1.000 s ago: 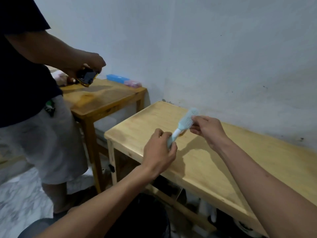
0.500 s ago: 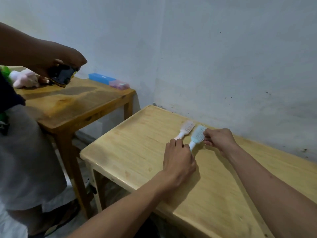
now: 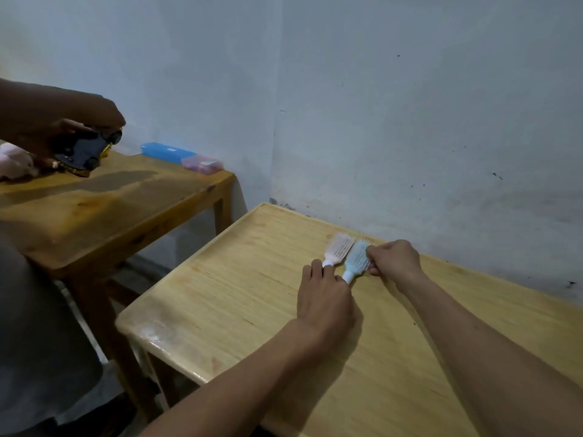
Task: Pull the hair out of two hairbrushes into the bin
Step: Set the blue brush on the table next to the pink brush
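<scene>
Two hairbrushes lie side by side on the wooden table point(image 3: 220, 298). The left hand point(image 3: 325, 301) rests curled over both handles, while the right hand point(image 3: 394, 260) pinches the blue brush point(image 3: 356, 258) beside the pink brush point(image 3: 339, 247).

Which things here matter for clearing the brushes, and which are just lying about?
Job: blue hairbrush; pink hairbrush; left hand; right hand. No bin in view.
Lying about: blue case; pink box; bystander's dark device; plush toy.
</scene>
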Available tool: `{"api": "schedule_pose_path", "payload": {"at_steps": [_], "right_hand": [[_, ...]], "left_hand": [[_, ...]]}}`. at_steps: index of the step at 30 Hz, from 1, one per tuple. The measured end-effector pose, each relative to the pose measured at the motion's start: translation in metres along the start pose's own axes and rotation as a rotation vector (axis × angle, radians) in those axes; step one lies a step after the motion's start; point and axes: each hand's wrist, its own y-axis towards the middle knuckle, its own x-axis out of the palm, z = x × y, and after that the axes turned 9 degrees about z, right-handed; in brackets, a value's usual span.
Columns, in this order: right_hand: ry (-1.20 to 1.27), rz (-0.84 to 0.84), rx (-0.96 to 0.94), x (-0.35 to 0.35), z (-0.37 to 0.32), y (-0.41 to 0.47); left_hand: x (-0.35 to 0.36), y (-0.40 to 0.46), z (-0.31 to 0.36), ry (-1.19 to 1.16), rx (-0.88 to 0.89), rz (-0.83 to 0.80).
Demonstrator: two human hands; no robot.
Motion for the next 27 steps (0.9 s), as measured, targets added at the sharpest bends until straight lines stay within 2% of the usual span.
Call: {"api": "schedule_pose_path", "payload": {"at_steps": [2,10,18,23,27], "right_hand": [[-0.009,0.007,-0.001,0.0,0.0,0.001],[0.006,0.017,0.017,-0.001,0.001,0.001],[0.001,0.006,0.022,-0.003,0.001,0.001],[-0.015,0.013,0.027,-0.003,0.001,0.002],[-0.008,0.006,0.03,-0.003,0.003,0.003]], "left_hand": [[0.002,0.002,0.001,0.002,-0.02,-0.029],[0.0,0.001,0.001,-0.038,-0.041,0.052],[-0.002,0.001,-0.001,-0.09,-0.026,0.067],[-0.008,0.002,0.002,-0.064,-0.012,0.011],[-0.004,0.002,0.002,-0.057,-0.01,0.035]]}}
